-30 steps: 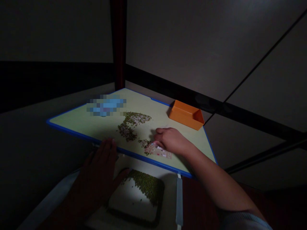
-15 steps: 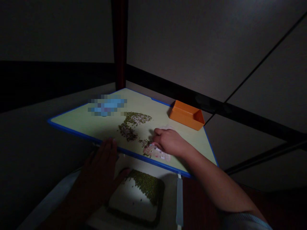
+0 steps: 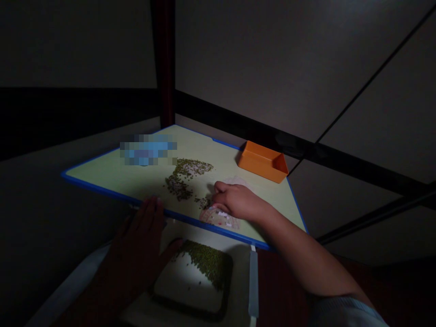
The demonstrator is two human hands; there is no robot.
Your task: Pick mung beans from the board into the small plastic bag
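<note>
A pale yellow board with a blue rim (image 3: 112,175) carries a scatter of small green beans (image 3: 184,177). My right hand (image 3: 235,200) rests on the board near its front edge, fingers closed on a clear plastic piece with pink marks (image 3: 220,217) that lies against the beans. My left hand (image 3: 139,245) lies flat and spread below the board's edge, on the left side of a dark tray with a white floor (image 3: 184,290). A heap of green beans (image 3: 207,263) fills the tray's far right corner.
An orange open box (image 3: 262,161) stands at the board's far right corner. A dark red post (image 3: 165,63) rises behind the board, with dark rails and grey panels beyond. A blurred blue patch lies at the board's back left. The scene is dim.
My right hand has drawn the clear plastic piece left and toward the board's front edge, pushing loose beans along. My left hand has stayed by the tray.
</note>
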